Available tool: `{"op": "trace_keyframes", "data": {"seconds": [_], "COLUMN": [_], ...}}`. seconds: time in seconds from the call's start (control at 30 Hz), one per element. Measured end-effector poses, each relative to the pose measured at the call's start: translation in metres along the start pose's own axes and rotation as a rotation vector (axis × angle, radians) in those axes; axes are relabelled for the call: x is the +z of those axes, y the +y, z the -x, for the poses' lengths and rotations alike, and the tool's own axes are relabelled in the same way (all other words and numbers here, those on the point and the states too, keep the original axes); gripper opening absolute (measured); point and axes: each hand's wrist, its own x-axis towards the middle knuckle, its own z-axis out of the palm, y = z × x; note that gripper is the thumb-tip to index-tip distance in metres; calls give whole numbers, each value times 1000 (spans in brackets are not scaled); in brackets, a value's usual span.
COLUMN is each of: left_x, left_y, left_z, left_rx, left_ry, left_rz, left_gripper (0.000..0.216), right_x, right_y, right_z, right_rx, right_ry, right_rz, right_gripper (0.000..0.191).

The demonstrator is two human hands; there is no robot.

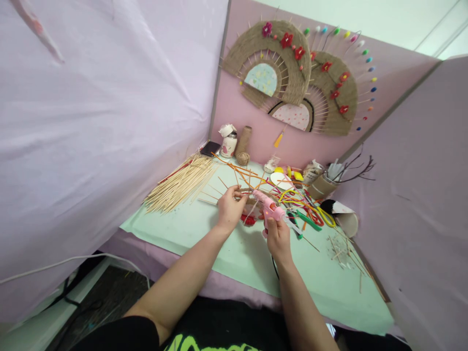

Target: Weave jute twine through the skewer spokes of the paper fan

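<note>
In the head view, my right hand (279, 240) is wrapped around the handle of a pink hot glue gun (269, 206). The gun's nozzle points up and left, over a small half-round craft piece (253, 209) with thin sticks fanning out from it. At the left edge of that piece, my left hand (231, 207) has its thumb and fingers pinched on it. A red patch (248, 220) shows low on the piece. The gun and my fingers hide part of the piece, and I cannot make out the glue at the nozzle.
A heap of bamboo sticks (179, 183) lies left. Pliers with green handles (309, 220) and coloured pipe cleaners (292, 195) lie right, near a cardboard pot (321, 185). Behind stand a bottle (228, 144) and twine ball (242, 158). Fan decorations (292, 73) hang on the back panel.
</note>
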Motion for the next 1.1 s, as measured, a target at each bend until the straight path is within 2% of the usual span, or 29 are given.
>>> {"op": "trace_keyframes", "data": {"seconds": [0.73,1.0,1.1], "left_x": [0,1,1], "left_y": [-1,-3,-3], "left_z": [0,-2,-2], "left_rx": [1,6,1], "left_ry": [-7,50,33], "left_rz": [22,-22,-13], "left_gripper": [36,38,37], "right_x": [0,-3,-9], "right_y": [2,-12,-17], "right_z": [0,5,13], "right_rx": [10,19,-10], "right_ry": [11,35,81], "right_rz": [1,-58,-94], "right_gripper": [44,46,47]}}
